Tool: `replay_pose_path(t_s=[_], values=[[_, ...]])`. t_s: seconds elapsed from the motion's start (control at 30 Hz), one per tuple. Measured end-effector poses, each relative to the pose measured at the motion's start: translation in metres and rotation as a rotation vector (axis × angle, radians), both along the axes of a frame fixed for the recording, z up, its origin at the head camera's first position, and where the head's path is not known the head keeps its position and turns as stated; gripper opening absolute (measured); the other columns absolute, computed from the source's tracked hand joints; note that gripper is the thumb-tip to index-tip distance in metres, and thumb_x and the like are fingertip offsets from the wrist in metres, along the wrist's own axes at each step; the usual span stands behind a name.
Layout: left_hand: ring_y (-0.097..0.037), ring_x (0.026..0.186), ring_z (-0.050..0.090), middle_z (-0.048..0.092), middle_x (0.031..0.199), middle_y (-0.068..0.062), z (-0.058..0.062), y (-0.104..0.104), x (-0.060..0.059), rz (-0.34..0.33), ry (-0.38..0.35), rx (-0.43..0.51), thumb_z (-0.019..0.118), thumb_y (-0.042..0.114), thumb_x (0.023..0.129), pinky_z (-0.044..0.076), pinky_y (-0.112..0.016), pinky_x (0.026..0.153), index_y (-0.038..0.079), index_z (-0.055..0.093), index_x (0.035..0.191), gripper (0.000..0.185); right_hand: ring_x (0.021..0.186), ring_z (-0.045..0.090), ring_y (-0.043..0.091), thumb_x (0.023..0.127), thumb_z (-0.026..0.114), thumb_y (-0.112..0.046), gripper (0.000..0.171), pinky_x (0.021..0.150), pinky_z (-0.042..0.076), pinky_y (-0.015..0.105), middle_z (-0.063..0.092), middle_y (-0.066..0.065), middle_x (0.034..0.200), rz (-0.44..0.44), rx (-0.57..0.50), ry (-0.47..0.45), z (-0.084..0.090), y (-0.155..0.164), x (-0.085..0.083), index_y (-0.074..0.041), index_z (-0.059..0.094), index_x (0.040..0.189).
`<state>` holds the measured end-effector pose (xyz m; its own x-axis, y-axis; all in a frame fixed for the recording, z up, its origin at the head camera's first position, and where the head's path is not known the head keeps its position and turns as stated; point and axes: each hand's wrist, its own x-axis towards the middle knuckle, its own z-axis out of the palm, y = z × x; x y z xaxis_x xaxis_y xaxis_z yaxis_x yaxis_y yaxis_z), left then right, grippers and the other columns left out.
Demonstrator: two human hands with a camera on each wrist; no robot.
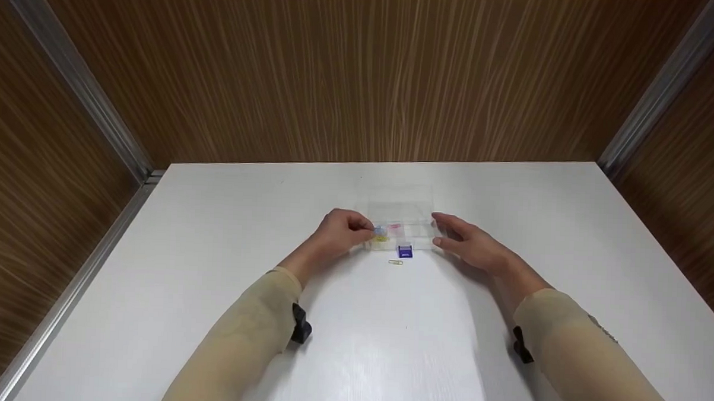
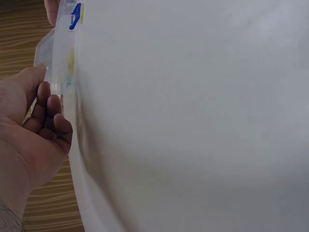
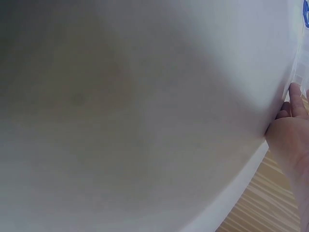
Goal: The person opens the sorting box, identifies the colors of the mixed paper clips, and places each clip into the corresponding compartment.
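Observation:
A clear plastic compartment box (image 1: pixel 422 231) lies on the white table, its clear lid (image 1: pixel 400 196) raised at the back. Small blue (image 1: pixel 380 230), yellow (image 1: pixel 380 239) and pink (image 1: pixel 396 227) items sit in its left and middle compartments; their kind is too small to tell. A blue-purple latch (image 1: pixel 405 252) hangs at the box front. My left hand (image 1: pixel 345 228) pinches the box's left end between thumb and fingertips, the other fingers curled, as the left wrist view shows. My right hand (image 1: pixel 471 243) rests against the right end with fingers extended.
A gold paper clip (image 1: pixel 396 262) lies on the white table (image 1: pixel 387 344) just in front of the box. Brown wood-grain panels (image 1: pixel 361 76) rise behind and at both sides, with metal rails (image 1: pixel 87 90) at the corners.

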<state>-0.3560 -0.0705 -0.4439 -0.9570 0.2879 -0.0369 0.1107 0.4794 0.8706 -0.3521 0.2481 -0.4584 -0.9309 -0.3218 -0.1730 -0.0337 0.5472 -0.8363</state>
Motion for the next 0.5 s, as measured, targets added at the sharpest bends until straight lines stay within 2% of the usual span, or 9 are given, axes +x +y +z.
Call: replay_pose_path(t_s=[0.27,0.5], values=[[-0.016,0.09,0.056,0.068,0.098,-0.002,0.003,-0.006,0.012,-0.036,0.031,0.041,0.076,0.016,0.1,0.047,-0.029,0.078,0.008,0.079,0.113,0.016,0.163,0.009,0.029,0.106,0.067,-0.039,0.072,0.128,0.008,0.054,0.021,0.007,0.176,0.008,0.011,0.007,-0.001,0.0,-0.001,-0.028,0.032,0.168],[-0.014,0.084,0.055,0.066,0.089,0.002,-0.001,-0.005,0.027,-0.133,0.063,0.063,0.077,0.012,0.098,0.045,-0.026,0.073,0.003,0.079,0.112,0.018,0.163,0.01,0.029,0.106,0.067,-0.039,0.073,0.128,0.01,0.052,0.02,0.007,0.176,0.003,0.016,0.01,-0.001,0.0,-0.001,-0.028,0.032,0.168]])
